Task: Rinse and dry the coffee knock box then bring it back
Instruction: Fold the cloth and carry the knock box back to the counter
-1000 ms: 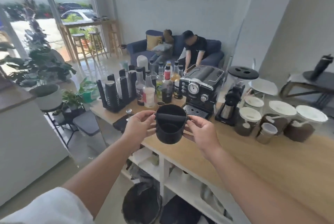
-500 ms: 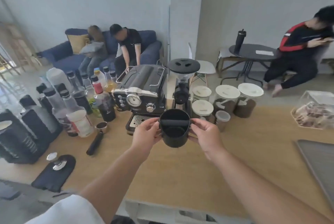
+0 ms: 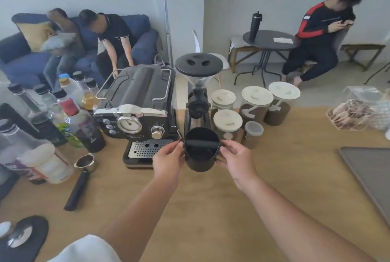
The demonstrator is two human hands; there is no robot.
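Bringing knock box point(image 3: 201, 156) closer to the grinder point(image 3: 198, 106).

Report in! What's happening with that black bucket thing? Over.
Left hand and right hand both gripping the round black plastic knock box. In front of black coffee grinder. Black espresso machine close left, white-lidded jars close right.

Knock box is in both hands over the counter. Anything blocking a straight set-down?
Nothing visible. The left hand and right hand hold the knock box over bare counter. The drip tray sits to its left, the small jar to its right, the grinder behind; none lies under it.
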